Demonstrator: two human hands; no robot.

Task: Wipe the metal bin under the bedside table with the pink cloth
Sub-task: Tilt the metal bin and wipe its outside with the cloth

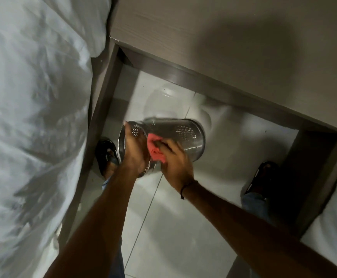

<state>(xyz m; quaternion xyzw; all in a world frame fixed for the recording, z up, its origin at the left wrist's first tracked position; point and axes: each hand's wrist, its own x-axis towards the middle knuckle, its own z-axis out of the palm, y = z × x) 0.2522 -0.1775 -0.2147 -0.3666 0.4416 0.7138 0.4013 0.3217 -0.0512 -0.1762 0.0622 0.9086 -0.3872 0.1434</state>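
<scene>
Two bare forearms reach forward from the bottom of the view over a pale tiled floor (175,227). The right wrist wears a thin dark cord bracelet (184,187). The right hand (175,165) is closed around a bunched pink cloth (156,150), fingers curled over it and pressing it against the side wall of a perforated metal bin (179,135). The left hand (134,149) grips the bin's open rim, fingers hooked over the edge at the left end, thumb side toward the cloth; the two hands sit just beside each other.

The bin is lifted off the floor and tipped on its side, mouth to the left and closed base to the right, in front of the opening beneath the bedside table (233,47). Bands of small punched holes show on its shiny wall. Motion blur softens its upper edge, so whether anything clings to the top of it is hard to tell.

Below the hands, a dark sandal (106,155) stands at the left by the bed frame and another dark sandal (263,177) at the right, with blue trouser hems above each. White rumpled bedding (33,117) fills the left side, and a second white mattress edge (332,227) shows at the lower right. Farthest off, the grey-brown table top carries a broad round shadow.
</scene>
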